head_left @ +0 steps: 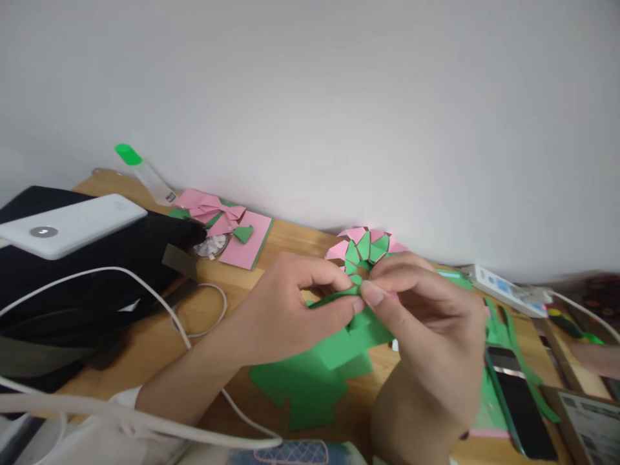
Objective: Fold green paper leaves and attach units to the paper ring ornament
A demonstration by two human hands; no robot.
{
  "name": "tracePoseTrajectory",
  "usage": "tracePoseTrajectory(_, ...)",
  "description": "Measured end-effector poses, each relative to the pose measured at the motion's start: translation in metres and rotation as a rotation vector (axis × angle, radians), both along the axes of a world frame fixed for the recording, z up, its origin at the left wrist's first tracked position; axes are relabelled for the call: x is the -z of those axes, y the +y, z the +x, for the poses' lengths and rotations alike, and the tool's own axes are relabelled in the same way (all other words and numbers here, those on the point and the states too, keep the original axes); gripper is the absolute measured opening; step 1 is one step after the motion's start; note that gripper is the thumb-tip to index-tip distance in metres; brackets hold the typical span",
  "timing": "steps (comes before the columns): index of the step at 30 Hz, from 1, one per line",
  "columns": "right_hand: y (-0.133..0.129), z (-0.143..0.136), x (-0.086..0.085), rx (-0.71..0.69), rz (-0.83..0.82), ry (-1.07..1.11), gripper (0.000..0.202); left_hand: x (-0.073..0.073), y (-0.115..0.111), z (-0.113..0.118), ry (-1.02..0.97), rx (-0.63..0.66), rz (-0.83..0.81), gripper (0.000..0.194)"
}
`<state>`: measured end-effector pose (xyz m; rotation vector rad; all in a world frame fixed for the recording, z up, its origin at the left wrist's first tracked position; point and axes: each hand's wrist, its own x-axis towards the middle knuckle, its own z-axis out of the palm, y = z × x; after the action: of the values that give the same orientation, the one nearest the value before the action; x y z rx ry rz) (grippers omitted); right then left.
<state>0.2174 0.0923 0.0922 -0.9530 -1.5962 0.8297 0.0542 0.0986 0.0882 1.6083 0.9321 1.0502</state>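
Near the middle of the view, my left hand [285,310] pinches a small folded green paper piece [341,295] between thumb and forefinger. My right hand [426,323] grips the same piece from the right, its thumb and finger touching the left fingertips. Just behind them, partly hidden by the hands, is a curved ring of pink and green folded paper units [364,245]. Below the hands are flat green paper sheets [314,387], some overlapping, over the wooden table.
A white power bank [72,226] rests on a black bag [97,284] at left. Pink paper [249,239] and a green-capped bottle [150,177] stand behind. White cables cross the lower left. At right are a power strip [506,290], phone [520,400] and green strips.
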Motion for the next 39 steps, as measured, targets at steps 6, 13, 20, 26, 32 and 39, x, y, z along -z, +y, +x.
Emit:
tracePoseTrajectory(6,-0.001,0.000,0.001,0.042,-0.039,0.073,0.016,0.000,0.001,-0.001,0.005,0.056,-0.113,0.029)
tracePoseTrajectory(13,0.000,0.005,0.001,0.074,-0.057,0.113,0.017,0.000,0.003,-0.002,0.037,0.139,-0.173,0.043)
tracePoseTrajectory(20,-0.001,0.005,0.001,0.077,-0.061,0.114,0.016,0.002,0.002,-0.003,0.088,0.123,-0.125,0.042)
tracePoseTrajectory(26,0.001,0.003,0.001,0.116,0.024,0.060,0.013,0.002,0.005,-0.004,0.087,0.085,-0.140,0.038)
tracePoseTrajectory(32,0.003,0.006,0.001,0.065,-0.131,0.001,0.024,0.004,0.009,-0.001,-0.189,-0.204,-0.180,0.022)
tracePoseTrajectory(39,0.002,0.014,0.000,-0.020,-0.090,-0.048,0.013,-0.007,0.010,-0.011,-0.204,-0.182,-0.115,0.015)
